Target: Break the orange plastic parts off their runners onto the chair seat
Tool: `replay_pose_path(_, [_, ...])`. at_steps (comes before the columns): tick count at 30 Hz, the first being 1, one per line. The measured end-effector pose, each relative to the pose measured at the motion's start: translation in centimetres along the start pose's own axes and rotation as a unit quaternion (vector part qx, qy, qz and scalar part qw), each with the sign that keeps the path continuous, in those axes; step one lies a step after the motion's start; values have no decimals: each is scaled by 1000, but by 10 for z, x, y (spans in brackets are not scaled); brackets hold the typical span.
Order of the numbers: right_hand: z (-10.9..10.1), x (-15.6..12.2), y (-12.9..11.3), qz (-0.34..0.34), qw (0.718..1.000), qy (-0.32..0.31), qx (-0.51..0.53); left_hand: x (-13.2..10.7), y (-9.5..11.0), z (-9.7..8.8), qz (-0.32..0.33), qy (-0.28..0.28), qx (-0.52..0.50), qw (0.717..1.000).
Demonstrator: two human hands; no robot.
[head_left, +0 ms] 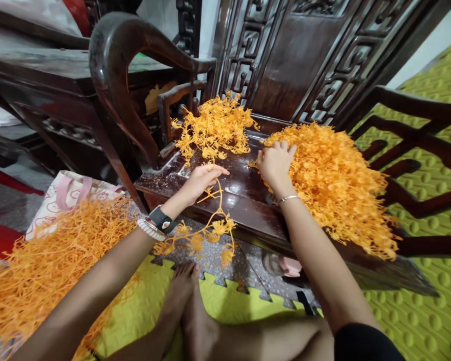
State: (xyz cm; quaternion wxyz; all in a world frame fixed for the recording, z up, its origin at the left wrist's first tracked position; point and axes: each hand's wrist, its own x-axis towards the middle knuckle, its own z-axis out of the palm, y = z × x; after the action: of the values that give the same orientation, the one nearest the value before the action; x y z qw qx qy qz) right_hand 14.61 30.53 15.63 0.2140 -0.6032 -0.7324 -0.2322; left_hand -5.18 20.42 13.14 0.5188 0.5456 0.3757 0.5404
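Note:
My left hand (203, 181) is closed on an orange plastic flower stem (220, 200), whose branches and blossoms hang below the seat's front edge. A smaller heap of orange plastic flowers (218, 125) lies just beyond that hand on the dark wooden chair seat (244, 188). My right hand (276, 163) is at the left edge of a larger heap of orange plastic flower pieces (330, 175). Its fingers are bent downward, and the fingertips are hidden. A small orange bit (252, 164) shows beside them.
On the lower left lies a big pile of thin orange stems (71, 250), against a white bag with pink handles (75, 193). A curved wooden armrest (113, 65) rises on the left, a lattice armrest (409, 125) on the right. Yellow-green foam mat (236, 306) covers part of the floor.

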Motion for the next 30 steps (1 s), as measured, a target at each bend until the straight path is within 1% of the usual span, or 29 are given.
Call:
replay_pose_path(2, [5,-2,12,47,998,-31,-31,0,1,0,4,7,-8,1000])
replay_pose_path(4, [6,-3,21,70,996,-49,-37,0,2,1,2,17,-13,1000])
replay_pose_path(5, [4,-4,23,66,997,-43,-23,0,2,2,-3,21,-13,1000])
replay_pose_path(6, [1,-4,21,56,998,-22,3,-1,2,2,-7,22,-10,1000])
replay_pose_path(8, [-8,-6,11,14,994,44,96,-1,2,3,-12,19,2,1000])
replay_pose_path(9, [-14,-8,3,-16,984,72,160,-2,2,3,-8,17,10,1000])
replay_pose_path(10, [-20,-10,-6,-52,968,84,231,-2,1,3,0,15,16,1000])
replay_pose_path(11, [-27,-12,-16,-93,946,75,301,-1,-1,2,11,13,17,1000])
replay_pose_path(13, [-38,-20,-33,-171,896,11,411,0,-5,2,28,17,0,999])
replay_pose_path(14, [-43,-24,-40,-203,876,-24,437,1,-7,2,35,20,-14,999])
replay_pose_path(15, [-47,-27,-46,-232,865,-51,442,2,-8,2,41,24,-27,999])
replay_pose_path(16, [-49,-31,-50,-257,863,-65,430,3,-10,2,44,27,-38,998])
replay_pose_path(17, [-51,-34,-54,-276,867,-70,408,4,-11,1,47,29,-42,998])
replay_pose_path(19, [-53,-38,-58,-292,882,-74,362,5,-11,2,51,29,-40,997])
replay_pose_path(22, [-51,-41,-61,-261,901,-80,337,4,-10,4,59,29,-38,997])
replay_pose_path(26, [-49,-40,-60,-244,912,-75,321,2,-6,5,51,32,-42,997])
replay_pose_path(28, [-50,-39,-58,-240,912,-60,327,0,-2,3,28,23,-59,998])
replay_pose_path(30, [-52,-38,-55,-249,899,-34,359,-2,2,0,5,7,-110,994])
